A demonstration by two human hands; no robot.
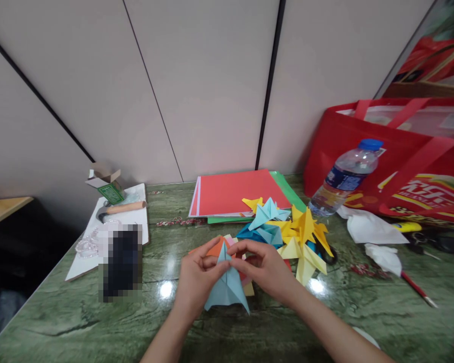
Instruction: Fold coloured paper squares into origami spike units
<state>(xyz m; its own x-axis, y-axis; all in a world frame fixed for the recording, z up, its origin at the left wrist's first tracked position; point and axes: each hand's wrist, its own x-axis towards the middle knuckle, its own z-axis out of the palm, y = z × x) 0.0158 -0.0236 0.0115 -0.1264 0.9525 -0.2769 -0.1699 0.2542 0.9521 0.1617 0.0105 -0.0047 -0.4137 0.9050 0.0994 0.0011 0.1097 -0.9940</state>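
Note:
A light blue folded paper [227, 292] is held between both hands, its narrow point upward and its wide end spread toward me. My left hand [196, 275] pinches its left side near the point. On the right side, the thumb and fingers of my right hand [267, 267] press the paper close to the same point. Orange paper [215, 248] and other coloured sheets lie partly hidden beneath it. Just beyond my right hand is a pile of folded paper pieces: yellow ones [304, 224], light blue ones [268, 212] and pale yellow ones [304, 257].
Red sheets [234, 189] over green paper lie at the back. To the right stand a water bottle [344, 176] and a red bag [412, 166], with crumpled tissue [386, 258] and a red pen [418, 288] nearby. A white board [138, 227] and small green box [111, 191] are left.

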